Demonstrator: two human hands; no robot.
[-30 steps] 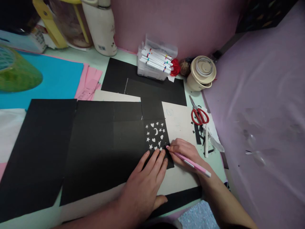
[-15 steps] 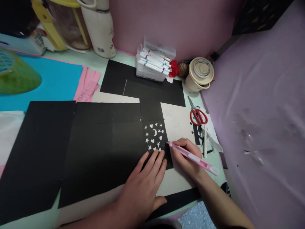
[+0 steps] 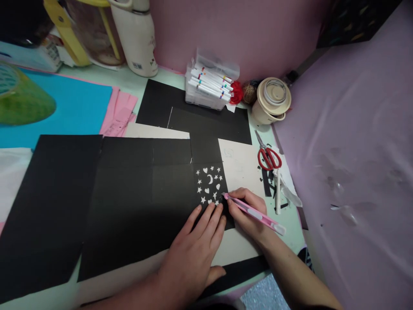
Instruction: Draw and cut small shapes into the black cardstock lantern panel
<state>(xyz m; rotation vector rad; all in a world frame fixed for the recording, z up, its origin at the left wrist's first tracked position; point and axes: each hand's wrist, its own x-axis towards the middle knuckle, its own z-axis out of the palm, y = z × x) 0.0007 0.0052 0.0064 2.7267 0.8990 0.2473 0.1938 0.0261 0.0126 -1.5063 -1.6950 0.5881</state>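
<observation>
In the head view, I see black paper point(image 3: 129, 193) laid across the surface point(image 3: 294, 221), with a patch of little white shapes point(image 3: 210, 179) on it: stars, hearts and a crescent moon. Taking that patch as the clock's centre, the left hand point(image 3: 195, 243) lies flat between six and seven o'clock, fingers slightly spread and thumb out, gripping nothing, fingertips pressing the paper by the lowest shapes. At four o'clock the right hand point(image 3: 248, 211) is closed around a pink knife point(image 3: 258, 215) like a pen, its tip down at the paper just beside the shapes. Red-handled scissors point(image 3: 270, 159) lie at two o'clock, near some black scraps point(image 3: 267, 183). A box of pens point(image 3: 208, 91) sits at twelve, a cream pot point(image 3: 269, 113) at one and a white bottle point(image 3: 139, 45) at eleven.
</observation>
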